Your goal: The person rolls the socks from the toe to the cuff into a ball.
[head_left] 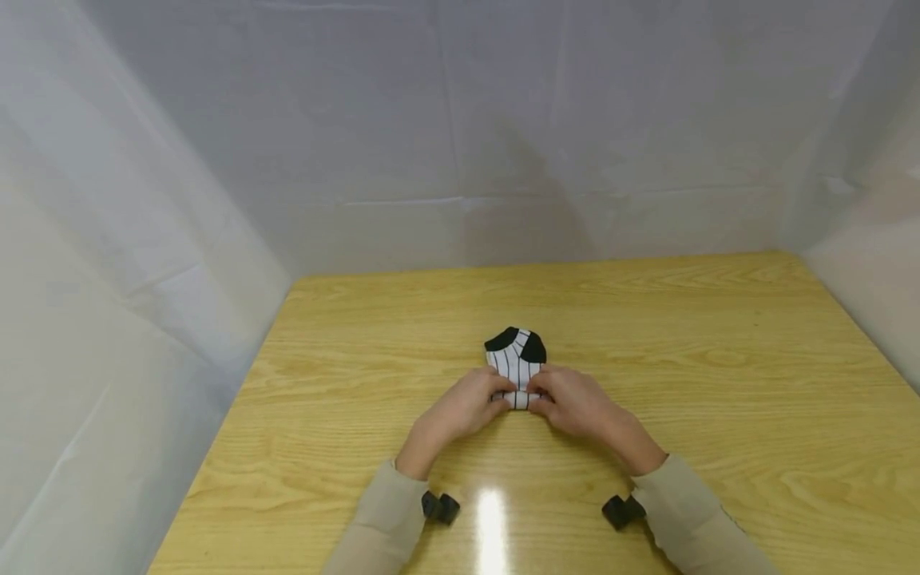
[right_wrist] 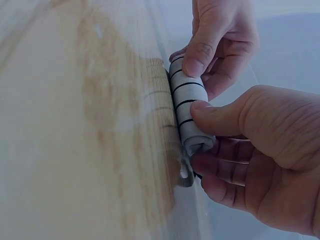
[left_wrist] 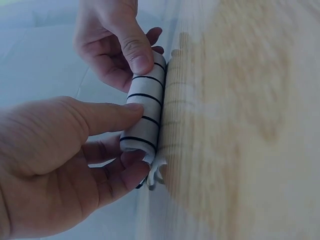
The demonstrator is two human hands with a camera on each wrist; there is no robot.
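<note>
A white sock with thin black stripes and black toe patches (head_left: 516,358) lies in the middle of the wooden table (head_left: 719,375). Its near end is rolled into a tight tube (left_wrist: 145,112) (right_wrist: 187,107). My left hand (head_left: 467,403) pinches the left end of the roll between thumb and curled fingers, seen close in the left wrist view (left_wrist: 60,160). The right hand (head_left: 571,399) pinches the right end the same way (right_wrist: 250,155). Both thumbs press on top of the roll. The sock's far end with the black patches lies flat, uncovered.
White sheeting walls stand close around the table on the left (head_left: 108,319), back (head_left: 503,160) and right (head_left: 877,263). Beige sleeves (head_left: 381,519) cover both forearms, with a small black camera mount (head_left: 440,507) at each wrist. A light glare (head_left: 492,519) shows near the front edge.
</note>
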